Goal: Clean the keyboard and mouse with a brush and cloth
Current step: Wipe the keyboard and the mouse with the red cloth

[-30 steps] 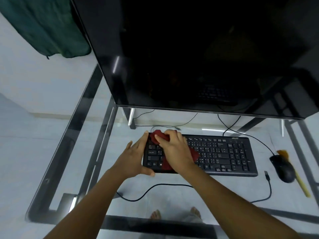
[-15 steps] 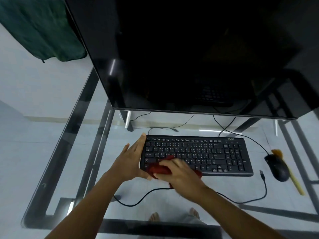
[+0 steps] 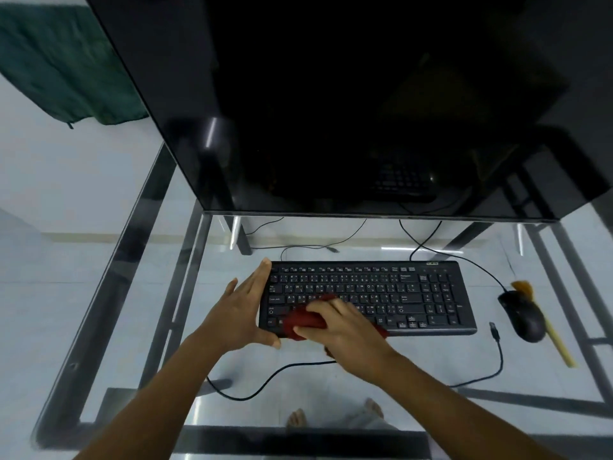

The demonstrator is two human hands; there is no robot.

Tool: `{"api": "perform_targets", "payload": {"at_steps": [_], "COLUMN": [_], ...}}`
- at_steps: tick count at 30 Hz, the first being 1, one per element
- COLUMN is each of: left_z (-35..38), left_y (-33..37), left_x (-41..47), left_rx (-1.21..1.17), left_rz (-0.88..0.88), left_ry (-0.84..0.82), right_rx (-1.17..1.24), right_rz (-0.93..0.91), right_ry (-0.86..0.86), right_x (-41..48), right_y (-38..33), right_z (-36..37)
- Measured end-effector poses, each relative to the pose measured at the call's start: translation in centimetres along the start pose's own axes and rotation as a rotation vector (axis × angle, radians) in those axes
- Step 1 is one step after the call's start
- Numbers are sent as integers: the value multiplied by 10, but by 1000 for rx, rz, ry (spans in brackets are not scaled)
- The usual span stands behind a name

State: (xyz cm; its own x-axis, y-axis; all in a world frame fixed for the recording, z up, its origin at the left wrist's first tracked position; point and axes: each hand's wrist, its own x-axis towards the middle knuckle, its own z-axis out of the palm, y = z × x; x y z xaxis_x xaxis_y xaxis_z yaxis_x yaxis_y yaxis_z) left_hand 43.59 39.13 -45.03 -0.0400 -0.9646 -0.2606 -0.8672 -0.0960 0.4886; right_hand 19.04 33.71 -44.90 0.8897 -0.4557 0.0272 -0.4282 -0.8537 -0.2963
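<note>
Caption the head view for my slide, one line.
The right hand holds a red cloth on the keyboard, left hand bracing its edge; mouse and brush lie alongside.

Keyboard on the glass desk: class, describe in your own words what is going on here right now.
A person is cleaning the keyboard. The left hand braces its left end with straight fingers, while the right hand grips a red cloth pressed on the lower left keys. The mouse and the brush lie untouched to the right of the keyboard on the glass desk.
</note>
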Motion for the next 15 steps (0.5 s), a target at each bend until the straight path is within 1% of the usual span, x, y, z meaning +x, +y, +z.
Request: {"api": "perform_targets", "payload": {"at_steps": [3, 4, 6, 7, 8, 10, 11, 12, 14, 15], "left_z": [-4, -7, -11, -12, -11, -4, 1, 8, 25, 34], "left_y": [5, 8, 20, 27, 36, 55, 64, 73, 83, 85], "left_x": [1, 3, 8, 10, 13, 20, 23, 27, 34, 36], "left_rx": [60, 118, 227, 246, 245, 212, 190, 173, 165, 175], "left_rz": [-50, -72, -109, -113, -99, -40, -9, 19, 59, 68], "left_ry": [-24, -43, -66, -50, -15, 73, 105, 125, 140, 136], "right_rx": [-64, -65, 8, -10, 6, 92, 51, 71, 58, 22], "right_rz": [64, 125, 266, 254, 337, 437, 459, 501, 574, 558], "right_ry": [23, 27, 52, 91, 140, 311, 380, 416, 363, 332], "right_x": [-46, -59, -70, -69, -65, -42, -27, -14, 14, 23], "right_y": [39, 51, 63, 65, 64, 65, 65, 60, 44, 37], "right_z": [-14, -19, -30, -30, -31, -30, -25, -20, -13, -9]}}
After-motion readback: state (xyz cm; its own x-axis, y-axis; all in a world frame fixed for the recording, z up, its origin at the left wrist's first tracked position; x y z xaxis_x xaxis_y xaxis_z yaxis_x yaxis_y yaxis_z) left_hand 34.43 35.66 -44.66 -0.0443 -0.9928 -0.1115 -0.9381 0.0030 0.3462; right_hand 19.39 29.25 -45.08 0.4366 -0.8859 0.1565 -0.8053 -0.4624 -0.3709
